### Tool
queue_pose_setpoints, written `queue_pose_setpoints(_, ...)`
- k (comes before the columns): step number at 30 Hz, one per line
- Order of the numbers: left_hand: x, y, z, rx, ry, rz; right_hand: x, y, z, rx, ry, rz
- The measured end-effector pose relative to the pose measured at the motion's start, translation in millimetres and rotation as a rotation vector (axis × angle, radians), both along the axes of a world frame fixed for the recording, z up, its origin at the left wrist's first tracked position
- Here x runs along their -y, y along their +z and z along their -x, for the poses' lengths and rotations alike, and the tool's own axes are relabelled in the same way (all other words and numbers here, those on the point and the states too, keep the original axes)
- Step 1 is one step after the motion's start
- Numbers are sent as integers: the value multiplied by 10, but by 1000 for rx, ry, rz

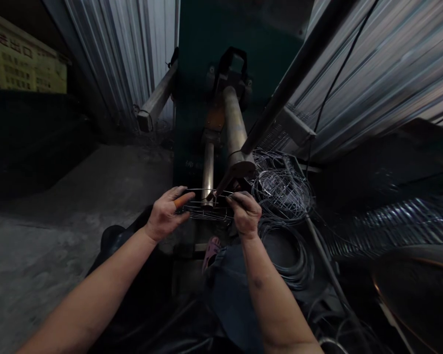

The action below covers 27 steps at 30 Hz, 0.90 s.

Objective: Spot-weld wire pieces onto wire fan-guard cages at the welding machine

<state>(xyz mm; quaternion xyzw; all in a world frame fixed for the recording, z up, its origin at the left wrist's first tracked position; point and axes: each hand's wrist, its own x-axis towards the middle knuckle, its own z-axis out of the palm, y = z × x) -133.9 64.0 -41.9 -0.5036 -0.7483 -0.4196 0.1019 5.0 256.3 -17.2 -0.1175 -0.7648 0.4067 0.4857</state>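
Note:
A small wire rack (206,215) of thin parallel metal rods is held level between my two hands. My left hand (165,211) grips its left end, with an orange cover on one finger. At the right end, the fingers of my right hand (245,211) are pinched on the wire. The rack sits at the front ends of a machine's two metal arms: a thick upper cylinder (236,125) and a thinner lower rod (208,172). A dark slanted bar reaches down close to the wires. How the rods touch the lower rod's tip is too dark to tell.
Right of the machine lie a tangled pile of wire pieces (280,189) and a wire coil (293,260). A long dark pole (299,69) slants across the upper right. A wooden beam (157,98) juts out at left. A yellow crate (25,61) stands far left.

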Motion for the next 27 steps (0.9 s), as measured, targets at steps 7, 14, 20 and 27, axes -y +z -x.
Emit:
queue_pose_setpoints(7, 14, 75, -6, 45, 41, -30, 35, -24, -2, 0, 20, 131)
queue_pose_setpoints(14, 86, -125, -848, 664, 306, -273, -353, -260, -290, -54, 148, 536)
queue_pose_setpoints(20, -626, -297, -1198, 1324, 193, -627, -592, -440, -260, 162, 222, 655)
queue_pose_setpoints(27, -893, -174, -1156, 1500, 194, -686, -337, -266, -575, 195, 232, 543)
